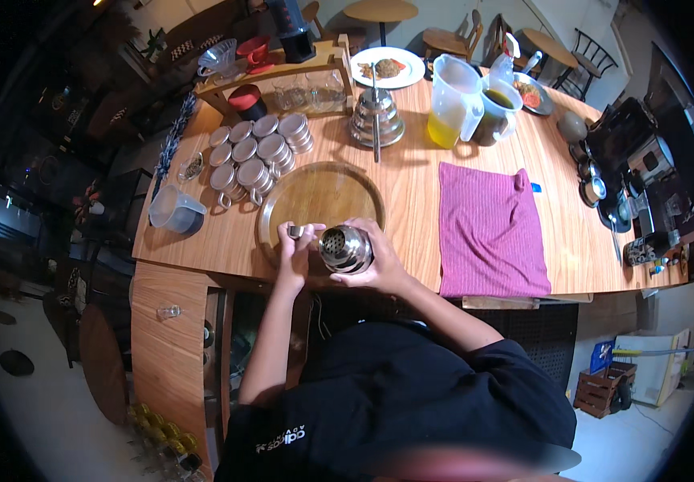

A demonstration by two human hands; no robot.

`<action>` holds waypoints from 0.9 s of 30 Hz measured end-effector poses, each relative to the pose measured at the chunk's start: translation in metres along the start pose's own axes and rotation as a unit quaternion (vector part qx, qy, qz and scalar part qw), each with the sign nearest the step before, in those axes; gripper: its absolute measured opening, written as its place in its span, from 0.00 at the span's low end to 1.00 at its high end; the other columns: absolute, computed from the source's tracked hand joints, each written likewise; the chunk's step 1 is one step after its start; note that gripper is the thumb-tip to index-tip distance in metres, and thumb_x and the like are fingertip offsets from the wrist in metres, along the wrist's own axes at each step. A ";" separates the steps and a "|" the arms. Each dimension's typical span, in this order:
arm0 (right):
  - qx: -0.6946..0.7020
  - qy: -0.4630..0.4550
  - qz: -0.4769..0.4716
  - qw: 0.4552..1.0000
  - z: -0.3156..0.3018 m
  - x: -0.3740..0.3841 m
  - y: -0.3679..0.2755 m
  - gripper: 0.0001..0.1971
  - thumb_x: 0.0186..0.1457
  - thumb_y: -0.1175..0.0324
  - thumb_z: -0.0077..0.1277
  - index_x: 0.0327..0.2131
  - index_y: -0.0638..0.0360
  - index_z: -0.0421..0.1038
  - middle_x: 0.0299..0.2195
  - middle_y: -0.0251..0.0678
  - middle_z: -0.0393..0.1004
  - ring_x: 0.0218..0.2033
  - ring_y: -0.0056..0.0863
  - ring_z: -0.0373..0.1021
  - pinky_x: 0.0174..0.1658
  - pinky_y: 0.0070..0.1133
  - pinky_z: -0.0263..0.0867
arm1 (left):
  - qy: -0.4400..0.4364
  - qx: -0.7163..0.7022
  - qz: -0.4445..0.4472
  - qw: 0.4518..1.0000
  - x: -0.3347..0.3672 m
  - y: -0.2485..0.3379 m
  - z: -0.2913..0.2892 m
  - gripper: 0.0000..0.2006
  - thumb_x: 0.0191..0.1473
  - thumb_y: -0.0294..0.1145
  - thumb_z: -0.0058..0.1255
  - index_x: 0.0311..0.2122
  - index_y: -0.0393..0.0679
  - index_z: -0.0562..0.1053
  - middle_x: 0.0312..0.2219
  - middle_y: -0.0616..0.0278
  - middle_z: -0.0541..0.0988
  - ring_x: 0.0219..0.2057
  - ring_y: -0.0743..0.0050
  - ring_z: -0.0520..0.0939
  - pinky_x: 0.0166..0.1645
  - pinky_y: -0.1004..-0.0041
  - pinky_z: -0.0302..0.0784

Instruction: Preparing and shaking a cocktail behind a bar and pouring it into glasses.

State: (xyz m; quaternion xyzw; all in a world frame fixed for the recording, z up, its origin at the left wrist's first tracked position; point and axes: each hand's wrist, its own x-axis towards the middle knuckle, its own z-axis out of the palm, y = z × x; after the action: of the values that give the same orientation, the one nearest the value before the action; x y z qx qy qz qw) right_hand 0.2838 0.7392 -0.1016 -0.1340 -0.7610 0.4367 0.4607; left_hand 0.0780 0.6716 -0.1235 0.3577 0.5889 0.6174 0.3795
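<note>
A steel cocktail shaker (pixel 342 248) is gripped around its side by my right hand (pixel 382 259). Its perforated strainer top faces up, uncovered. Just to the left, my left hand (pixel 291 251) pinches a small metal cap (pixel 295 231) between its fingers, apart from the shaker. Both hands are over the near edge of a round wooden tray (pixel 323 190) on the table. What the shaker contains is hidden.
Stacked cups (pixel 254 153) stand behind the tray at left. A plastic jug (pixel 176 210) is at far left. Beyond are a wooden rack (pixel 339 58), a tiered metal stand (pixel 376 120) and a jug of yellow liquid (pixel 445 112). A pink cloth (pixel 491 233) lies at right.
</note>
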 end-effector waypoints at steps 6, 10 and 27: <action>0.012 0.009 -0.026 1.000 0.001 0.009 0.019 0.49 0.35 0.58 0.80 0.59 0.61 0.60 0.55 0.47 0.67 0.58 0.43 0.68 0.62 0.34 0.64 | -0.045 0.272 0.120 0.954 0.016 -0.010 0.010 0.27 0.58 0.51 0.57 0.47 0.39 0.61 0.42 0.52 0.71 0.44 0.56 0.74 0.54 0.64 0.67; 0.039 0.016 0.006 0.999 0.005 0.011 0.023 0.49 0.36 0.59 0.79 0.59 0.63 0.60 0.55 0.46 0.67 0.57 0.40 0.68 0.62 0.32 0.63 | -0.004 0.362 0.210 0.908 0.023 -0.016 0.007 0.28 0.49 0.53 0.62 0.42 0.38 0.68 0.40 0.49 0.68 0.44 0.45 0.72 0.52 0.58 0.69; -0.049 0.011 0.065 0.997 -0.009 0.022 -0.002 0.59 0.32 0.49 0.79 0.61 0.65 0.51 0.48 0.53 0.74 0.52 0.46 0.74 0.57 0.34 0.70 | -0.117 0.292 0.255 0.914 -0.035 0.037 0.029 0.60 0.37 0.30 0.71 0.70 0.46 0.41 0.66 0.42 0.55 0.68 0.39 0.58 0.71 0.53 0.56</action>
State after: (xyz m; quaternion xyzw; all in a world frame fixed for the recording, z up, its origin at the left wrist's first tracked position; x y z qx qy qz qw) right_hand 0.2795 0.7567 -0.0856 -0.2105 -0.7660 0.4269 0.4321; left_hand 0.1180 0.6530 -0.0851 0.6605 0.5826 0.4479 0.1540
